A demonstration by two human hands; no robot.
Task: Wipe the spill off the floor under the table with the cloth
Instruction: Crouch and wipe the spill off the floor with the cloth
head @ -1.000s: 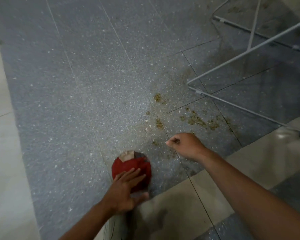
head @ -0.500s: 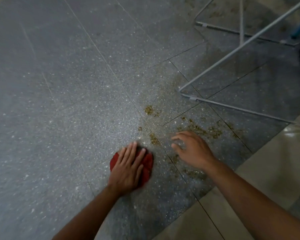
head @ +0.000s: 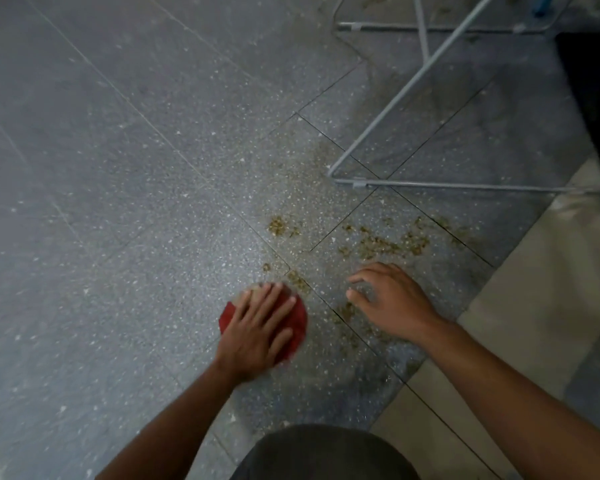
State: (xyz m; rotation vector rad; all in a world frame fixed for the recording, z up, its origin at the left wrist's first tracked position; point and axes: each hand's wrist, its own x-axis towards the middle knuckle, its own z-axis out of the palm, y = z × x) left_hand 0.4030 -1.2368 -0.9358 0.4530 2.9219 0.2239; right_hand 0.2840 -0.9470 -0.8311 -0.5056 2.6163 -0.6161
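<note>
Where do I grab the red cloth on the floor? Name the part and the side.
Probably its rounded right edge, from above: the red cloth lies flat on the grey speckled floor under the flat left hand, and that edge shows free beside it.

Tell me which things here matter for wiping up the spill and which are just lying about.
Job: red cloth, left hand pressing it, brown crumbly spill, grey speckled floor.
Bystanders: metal tube frame, black object at the right edge, beige tile.

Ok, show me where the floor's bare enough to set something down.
Bare floor left of the cloth and left hand, all the way up. Beige tile right of the right hand too. Crowded: spill between the hands and the table frame.
</note>
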